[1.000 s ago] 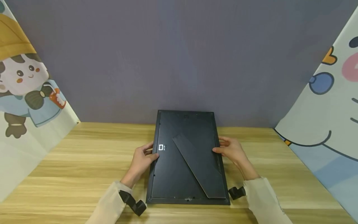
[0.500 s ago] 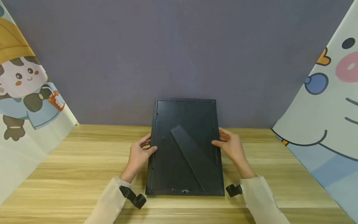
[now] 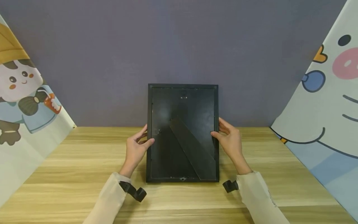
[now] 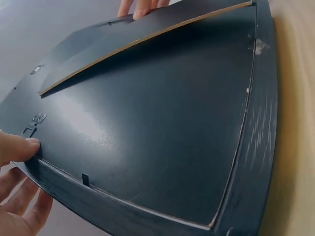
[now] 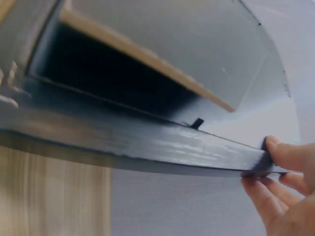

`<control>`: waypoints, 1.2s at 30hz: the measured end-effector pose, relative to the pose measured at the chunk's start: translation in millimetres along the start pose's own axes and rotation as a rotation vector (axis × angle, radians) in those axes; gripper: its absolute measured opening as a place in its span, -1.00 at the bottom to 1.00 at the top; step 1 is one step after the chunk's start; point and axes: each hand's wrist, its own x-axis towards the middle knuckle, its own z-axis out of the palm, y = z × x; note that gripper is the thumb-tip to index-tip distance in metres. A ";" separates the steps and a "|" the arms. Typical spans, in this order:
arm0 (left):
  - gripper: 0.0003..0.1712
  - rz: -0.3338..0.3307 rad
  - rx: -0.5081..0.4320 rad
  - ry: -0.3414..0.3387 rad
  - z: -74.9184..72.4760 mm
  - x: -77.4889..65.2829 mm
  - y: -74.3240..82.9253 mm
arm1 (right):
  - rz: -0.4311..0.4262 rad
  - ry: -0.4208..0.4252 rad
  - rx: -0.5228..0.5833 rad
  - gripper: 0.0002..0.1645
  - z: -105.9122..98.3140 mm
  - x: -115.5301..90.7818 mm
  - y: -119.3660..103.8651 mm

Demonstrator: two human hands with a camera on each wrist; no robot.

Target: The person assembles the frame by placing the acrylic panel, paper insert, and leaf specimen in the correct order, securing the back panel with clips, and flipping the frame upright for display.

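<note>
A black picture frame [image 3: 179, 105] stands nearly upright on the table, its back towards me. A slanting easel leg [image 3: 193, 149] is fixed to that back; in the left wrist view the leg's lower end stands a little off the board. My left hand [image 3: 135, 151] pinches the left edge, thumb on the back and fingers behind. On the opposite edge my right hand [image 3: 232, 141] grips in the same way. Small metal hangers [image 4: 34, 123] and a dark tab [image 4: 85, 179] show near the rim in the left wrist view. The front of the picture frame is hidden.
The wood-grain table [image 3: 84, 174] runs back to a grey wall panel [image 3: 112, 62]. Cartoon-printed panels stand at the left [image 3: 28, 93] and right [image 3: 330, 102]. A black wrist camera [image 3: 137, 193] is strapped to my left sleeve, another [image 3: 231, 186] to the right.
The picture frame has tipped up from leaning back to nearly upright, its top edge rising against the grey panel. Both hands have risen slightly with it, keeping their grip.
</note>
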 end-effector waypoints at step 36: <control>-0.41 0.276 0.109 0.139 13.4 17.7 -30.5 | -0.358 0.415 0.217 -0.34 30.6 8.9 20.9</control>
